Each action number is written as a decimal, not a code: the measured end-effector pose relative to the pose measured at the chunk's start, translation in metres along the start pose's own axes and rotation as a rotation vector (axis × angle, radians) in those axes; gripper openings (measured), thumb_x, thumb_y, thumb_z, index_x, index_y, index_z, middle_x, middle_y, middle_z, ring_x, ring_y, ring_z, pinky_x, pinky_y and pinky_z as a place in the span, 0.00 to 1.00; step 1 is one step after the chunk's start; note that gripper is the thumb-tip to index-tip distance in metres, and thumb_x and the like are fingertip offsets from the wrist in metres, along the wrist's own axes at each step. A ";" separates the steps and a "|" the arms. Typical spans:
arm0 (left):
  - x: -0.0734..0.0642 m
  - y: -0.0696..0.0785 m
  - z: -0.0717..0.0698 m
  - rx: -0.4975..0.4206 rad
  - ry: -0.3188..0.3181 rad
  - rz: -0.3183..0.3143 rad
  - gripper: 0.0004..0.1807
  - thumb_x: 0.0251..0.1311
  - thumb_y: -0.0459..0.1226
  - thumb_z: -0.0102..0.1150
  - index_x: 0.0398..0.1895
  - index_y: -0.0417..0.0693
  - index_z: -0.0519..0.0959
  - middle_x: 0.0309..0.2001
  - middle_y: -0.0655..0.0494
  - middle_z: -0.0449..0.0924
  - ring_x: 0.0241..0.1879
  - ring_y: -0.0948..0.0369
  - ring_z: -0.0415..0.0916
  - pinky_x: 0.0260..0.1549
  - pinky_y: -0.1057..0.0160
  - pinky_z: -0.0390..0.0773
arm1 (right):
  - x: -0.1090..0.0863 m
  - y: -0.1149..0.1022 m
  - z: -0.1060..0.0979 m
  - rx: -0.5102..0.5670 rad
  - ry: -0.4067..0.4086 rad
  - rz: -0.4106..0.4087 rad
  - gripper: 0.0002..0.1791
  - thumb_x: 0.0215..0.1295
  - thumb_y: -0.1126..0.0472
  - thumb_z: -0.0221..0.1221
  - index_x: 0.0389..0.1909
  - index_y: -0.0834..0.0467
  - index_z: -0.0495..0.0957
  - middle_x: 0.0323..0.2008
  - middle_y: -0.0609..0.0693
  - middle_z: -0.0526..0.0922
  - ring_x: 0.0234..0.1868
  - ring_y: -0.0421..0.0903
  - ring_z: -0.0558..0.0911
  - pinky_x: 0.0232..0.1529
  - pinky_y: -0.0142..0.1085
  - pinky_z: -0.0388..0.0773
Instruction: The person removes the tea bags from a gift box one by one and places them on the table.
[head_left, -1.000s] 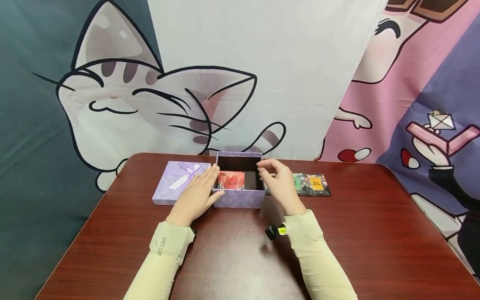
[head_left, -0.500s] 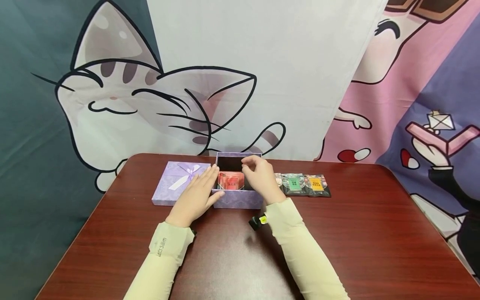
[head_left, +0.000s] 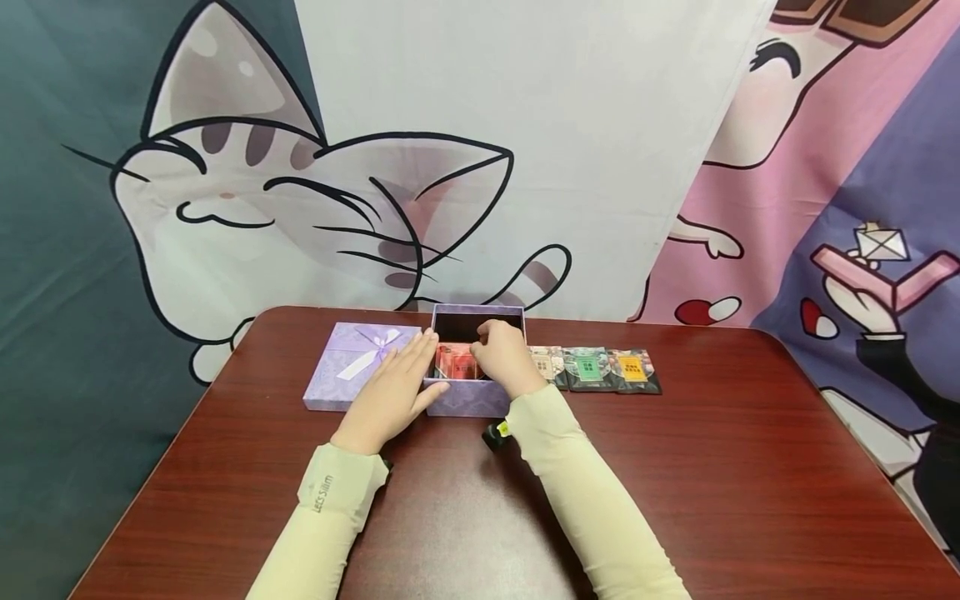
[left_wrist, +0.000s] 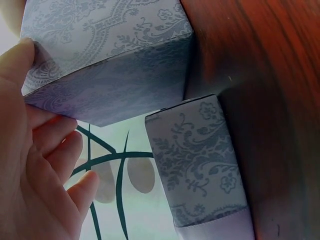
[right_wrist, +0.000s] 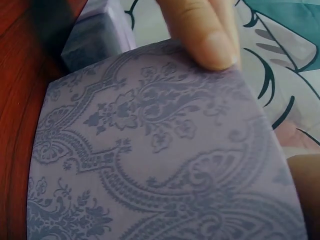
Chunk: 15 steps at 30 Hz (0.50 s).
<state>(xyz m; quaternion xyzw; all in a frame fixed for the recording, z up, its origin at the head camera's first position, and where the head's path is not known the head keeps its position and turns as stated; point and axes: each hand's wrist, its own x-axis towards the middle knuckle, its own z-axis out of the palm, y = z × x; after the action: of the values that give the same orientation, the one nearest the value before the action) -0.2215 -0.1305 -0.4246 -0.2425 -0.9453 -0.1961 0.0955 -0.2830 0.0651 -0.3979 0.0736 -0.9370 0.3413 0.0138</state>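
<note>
Surface point(head_left: 750, 467), red-brown wood grain: beneath both hands. Lilac box point(head_left: 468, 398), floral-patterned, dark inside, uncovered: just right of the left hand, below the right. Lilac lid point(head_left: 321, 371), topped with a pale ribbon bow point(head_left: 380, 340): flat, just left of the left hand. Left hand point(head_left: 393, 387): fingers straight, laid along the box's left wall; thumb on the front. Right hand point(head_left: 510, 358): fingers bent, over and into the box; fingertips hidden, any grip impossible to tell. Red packets point(head_left: 455, 361): inside the box, between both hands. Three dark packets point(head_left: 588, 369), labelled beige, green, yellow: in a row right of the right hand.
</note>
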 end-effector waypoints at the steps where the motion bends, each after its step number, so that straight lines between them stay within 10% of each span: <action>1: 0.000 0.000 0.000 -0.002 0.000 0.000 0.41 0.74 0.54 0.52 0.79 0.38 0.56 0.79 0.44 0.54 0.78 0.50 0.51 0.73 0.41 0.54 | 0.000 0.000 0.001 -0.018 -0.008 0.010 0.19 0.66 0.65 0.60 0.55 0.70 0.80 0.47 0.62 0.86 0.49 0.55 0.85 0.53 0.48 0.81; 10: 0.001 0.000 0.000 -0.005 -0.005 -0.003 0.41 0.74 0.54 0.52 0.79 0.39 0.56 0.79 0.45 0.54 0.78 0.50 0.51 0.73 0.41 0.54 | 0.004 0.001 0.002 -0.097 -0.117 0.109 0.11 0.63 0.64 0.61 0.22 0.60 0.74 0.23 0.54 0.75 0.25 0.50 0.73 0.30 0.41 0.74; 15: 0.001 0.000 0.000 -0.007 -0.012 -0.010 0.41 0.74 0.55 0.51 0.79 0.39 0.56 0.79 0.45 0.53 0.78 0.50 0.51 0.73 0.41 0.54 | 0.005 0.001 0.004 -0.106 -0.155 0.144 0.14 0.64 0.63 0.61 0.20 0.57 0.70 0.21 0.52 0.70 0.23 0.48 0.71 0.27 0.39 0.70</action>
<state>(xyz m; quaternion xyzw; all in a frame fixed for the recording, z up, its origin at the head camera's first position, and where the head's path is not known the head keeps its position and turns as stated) -0.2223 -0.1304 -0.4246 -0.2395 -0.9463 -0.1985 0.0881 -0.2879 0.0630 -0.4011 0.0317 -0.9548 0.2847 -0.0795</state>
